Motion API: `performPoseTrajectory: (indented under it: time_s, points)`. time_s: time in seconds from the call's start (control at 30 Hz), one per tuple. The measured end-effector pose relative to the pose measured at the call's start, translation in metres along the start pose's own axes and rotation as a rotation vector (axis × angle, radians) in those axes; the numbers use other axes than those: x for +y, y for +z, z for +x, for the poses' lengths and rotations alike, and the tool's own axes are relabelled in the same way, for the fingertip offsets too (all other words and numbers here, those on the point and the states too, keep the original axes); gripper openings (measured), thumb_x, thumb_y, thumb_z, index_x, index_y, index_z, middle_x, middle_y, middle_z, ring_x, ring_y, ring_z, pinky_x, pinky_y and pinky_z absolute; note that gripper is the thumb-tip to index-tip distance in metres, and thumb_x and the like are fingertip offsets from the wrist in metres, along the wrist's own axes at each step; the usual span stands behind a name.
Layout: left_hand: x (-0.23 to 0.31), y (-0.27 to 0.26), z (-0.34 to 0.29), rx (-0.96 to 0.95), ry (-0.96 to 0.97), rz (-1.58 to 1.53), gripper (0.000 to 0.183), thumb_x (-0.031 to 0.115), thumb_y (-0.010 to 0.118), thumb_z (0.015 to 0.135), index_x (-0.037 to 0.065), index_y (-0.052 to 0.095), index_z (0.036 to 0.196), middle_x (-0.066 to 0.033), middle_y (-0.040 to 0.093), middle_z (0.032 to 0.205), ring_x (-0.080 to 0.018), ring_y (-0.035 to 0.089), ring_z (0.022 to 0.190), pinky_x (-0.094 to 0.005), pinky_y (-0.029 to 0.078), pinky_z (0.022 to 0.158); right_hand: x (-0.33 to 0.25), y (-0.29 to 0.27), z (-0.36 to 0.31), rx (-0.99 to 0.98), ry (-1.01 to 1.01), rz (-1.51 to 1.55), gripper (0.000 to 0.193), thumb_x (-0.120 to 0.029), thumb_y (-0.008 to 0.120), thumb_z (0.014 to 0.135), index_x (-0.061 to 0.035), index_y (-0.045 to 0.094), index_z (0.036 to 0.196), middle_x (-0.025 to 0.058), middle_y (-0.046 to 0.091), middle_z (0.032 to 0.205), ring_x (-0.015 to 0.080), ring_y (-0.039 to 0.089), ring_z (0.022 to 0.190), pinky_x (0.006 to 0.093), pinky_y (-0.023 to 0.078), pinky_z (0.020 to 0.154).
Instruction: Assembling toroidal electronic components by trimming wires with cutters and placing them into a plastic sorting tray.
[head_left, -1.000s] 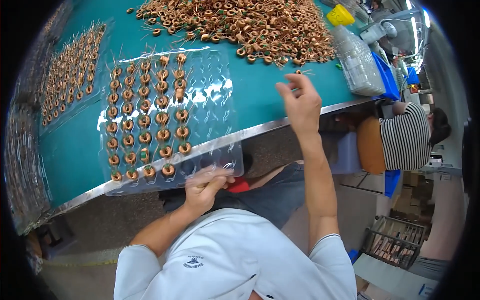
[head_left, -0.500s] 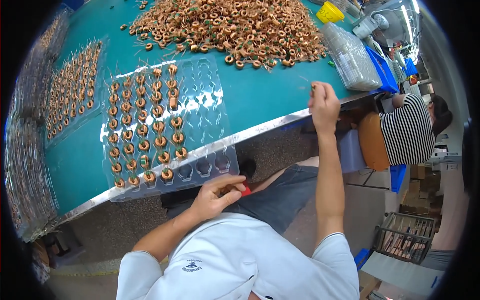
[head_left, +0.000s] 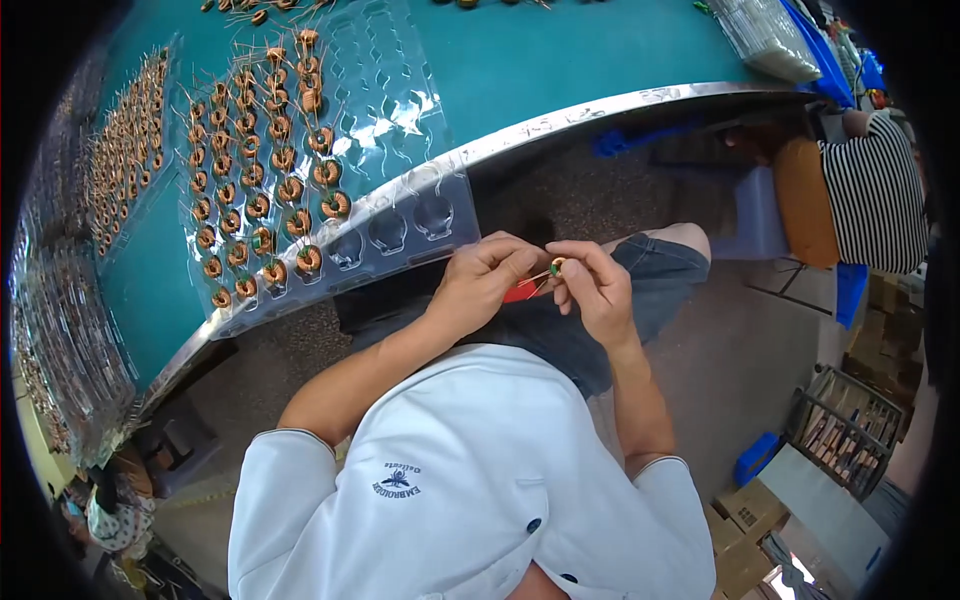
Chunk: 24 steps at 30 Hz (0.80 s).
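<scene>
A small copper-wound ring coil (head_left: 557,267) with a green part and thin wire leads is pinched between the thumb and fingers of my right hand (head_left: 603,295), above my lap. Close against it from the left is my left hand (head_left: 483,285), its thumb and fingers pressed together by the leads; what they grip is hidden. A red object (head_left: 520,291) shows partly below the hands; its kind is unclear. To the left, a clear plastic tray (head_left: 395,195) overhangs the table edge, with rows of coils standing in its left pockets and vacant pockets on its right.
The green table (head_left: 560,70) has a pale curved edge. Another filled tray (head_left: 128,150) and tall stacks of trays (head_left: 70,320) are at the left. More clear trays (head_left: 765,40) are stacked far right. A person in a striped top (head_left: 870,195) sits at the right.
My right hand has come from over the table edge back to my lap, bringing a coil to my left hand. My left hand has closed beside it. The view has tilted down, moving the coil pile mostly out of sight.
</scene>
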<state>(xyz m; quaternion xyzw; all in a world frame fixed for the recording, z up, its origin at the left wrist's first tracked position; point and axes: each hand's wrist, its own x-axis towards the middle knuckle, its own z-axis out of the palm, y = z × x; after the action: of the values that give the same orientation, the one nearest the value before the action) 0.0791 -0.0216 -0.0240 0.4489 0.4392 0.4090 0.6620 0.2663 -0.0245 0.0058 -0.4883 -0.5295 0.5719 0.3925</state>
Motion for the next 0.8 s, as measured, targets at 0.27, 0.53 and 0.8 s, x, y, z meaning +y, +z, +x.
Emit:
performPoseTrajectory:
  time_s: [0.27, 0.53, 0.8]
  points:
    - [0.006, 0.015, -0.006, 0.132, 0.274, 0.083, 0.015, 0.012, 0.064, 0.091, 0.0, 0.072, 0.086, -0.0088, 0.063, 0.095, -0.0186, 0.06, 0.092, -0.029, 0.048, 0.078, 0.001, -0.009, -0.012, 0.022, -0.082, -0.237, 0.024, -0.012, 0.075, 0.084, -0.0007, 0.066, 0.103, 0.0026, 0.065, 0.079, 0.0055, 0.06, 0.063, 0.0193, 0.047, 0.052]
    - [-0.004, 0.011, 0.006, -0.01, -0.006, -0.244, 0.047, 0.019, 0.065, 0.093, 0.002, 0.049, 0.134, -0.0087, 0.056, 0.119, -0.0156, 0.057, 0.104, -0.0279, 0.046, 0.094, 0.01, -0.017, -0.009, 0.13, -0.088, 0.031, 0.029, -0.009, 0.076, 0.084, 0.0011, 0.06, 0.106, 0.0048, 0.064, 0.084, 0.0065, 0.059, 0.065, 0.0182, 0.048, 0.053]
    - [0.0, 0.021, 0.0, -0.081, -0.179, -0.206, 0.022, 0.02, 0.065, 0.093, 0.0, 0.071, 0.098, -0.0013, 0.067, 0.084, -0.0067, 0.057, 0.072, -0.0213, 0.045, 0.062, 0.012, -0.015, -0.011, 0.058, -0.067, 0.028, 0.031, -0.011, 0.079, 0.081, 0.0007, 0.062, 0.104, 0.0059, 0.066, 0.083, 0.0089, 0.063, 0.068, 0.0198, 0.051, 0.055]
